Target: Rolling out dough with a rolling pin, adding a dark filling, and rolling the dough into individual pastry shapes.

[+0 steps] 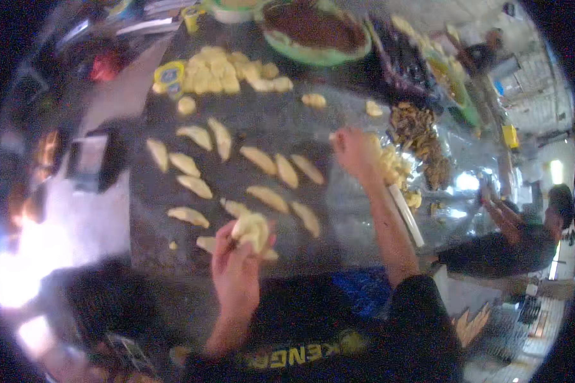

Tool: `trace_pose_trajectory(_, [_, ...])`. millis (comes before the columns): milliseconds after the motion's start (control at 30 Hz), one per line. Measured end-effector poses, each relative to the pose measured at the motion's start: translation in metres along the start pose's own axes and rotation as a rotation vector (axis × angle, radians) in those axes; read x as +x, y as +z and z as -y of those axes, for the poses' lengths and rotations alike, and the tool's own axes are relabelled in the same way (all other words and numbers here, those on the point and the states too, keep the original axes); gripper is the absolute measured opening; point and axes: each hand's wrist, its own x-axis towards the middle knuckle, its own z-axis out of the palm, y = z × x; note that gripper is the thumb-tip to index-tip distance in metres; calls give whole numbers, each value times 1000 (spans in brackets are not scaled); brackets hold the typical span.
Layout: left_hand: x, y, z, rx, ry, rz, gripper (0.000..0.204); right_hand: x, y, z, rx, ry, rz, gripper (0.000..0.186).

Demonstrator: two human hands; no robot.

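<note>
My left hand (234, 260) is raised over the near part of the dark table, its fingers wrapped round a pale yellow piece of dough (252, 231). Reaching out to the right, my right hand (354, 148) has its fingers curled together above the table; what they hold, if anything, is too blurred to make out. Close to its wrist lies a heap of pale yellow pieces (393, 163). Several long, pointed dough pieces (259, 159) are spread over the table ahead of my left hand. Others lie partly hidden behind that hand.
Rounded dough pieces (214, 71) are grouped at the far left beside a yellow-rimmed tub (169, 75). A green basin (326, 56) of dark brown filling stands at the back. Brown pieces (415, 127) and a white stick (407, 216) lie right. A person (524, 236) works at far right.
</note>
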Motion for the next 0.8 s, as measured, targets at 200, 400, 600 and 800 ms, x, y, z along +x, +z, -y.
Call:
trace_pose_trajectory(200, [-17,-18,35,277,-23,-115,28,-106,-93,86,985,-57,136,21])
trace_pose_trajectory(400, [-63,14,74,571,-57,19,30,-208,-123,92,1087,-93,152,21])
trace_pose_trajectory(600, [-133,55,123,680,-35,147,30,-294,-119,41,982,18,-87,18])
trace_pose_trajectory(800, [-158,57,164,804,-152,177,30,-350,-125,-14,1643,454,275,19])
